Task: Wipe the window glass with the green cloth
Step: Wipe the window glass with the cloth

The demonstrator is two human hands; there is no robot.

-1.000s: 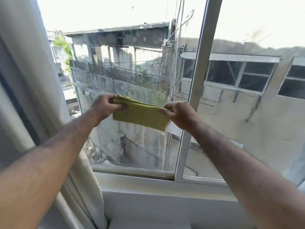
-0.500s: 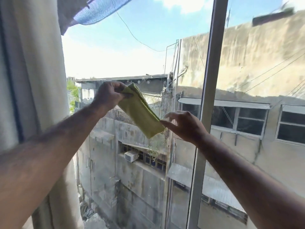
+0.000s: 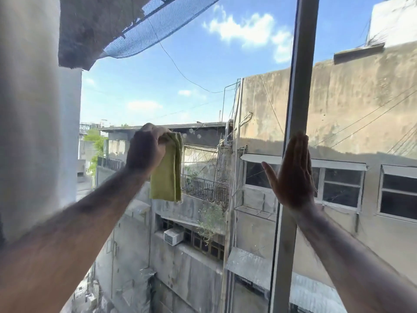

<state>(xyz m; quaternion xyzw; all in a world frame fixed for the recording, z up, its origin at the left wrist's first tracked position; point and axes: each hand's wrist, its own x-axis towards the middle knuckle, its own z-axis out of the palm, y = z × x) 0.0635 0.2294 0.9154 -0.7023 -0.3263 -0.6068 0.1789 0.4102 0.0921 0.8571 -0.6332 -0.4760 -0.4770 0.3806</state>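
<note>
We have the green cloth (image 3: pixel 167 170) bunched at its top edge in our left hand (image 3: pixel 146 151), fingers closed tight around it so the folded length hangs straight down in front of the window glass (image 3: pixel 203 75), at about mid-height of the left pane. Whether the cloth already touches the glass we cannot tell from here. Our right hand (image 3: pixel 293 175) holds nothing; it is spread flat, fingers together and pointing up, pressed against or just at the grey frame post (image 3: pixel 297 98) that divides the 2 panes, apparently to steady us or the sash. We judge the wiping itself has not properly begun: the cloth dangles rather than lying flat under the palm. The next move calls for pressing the cloth flat onto the pane and sweeping it across, likely starting high near the curtain (image 3: pixel 33 109) side.
</note>
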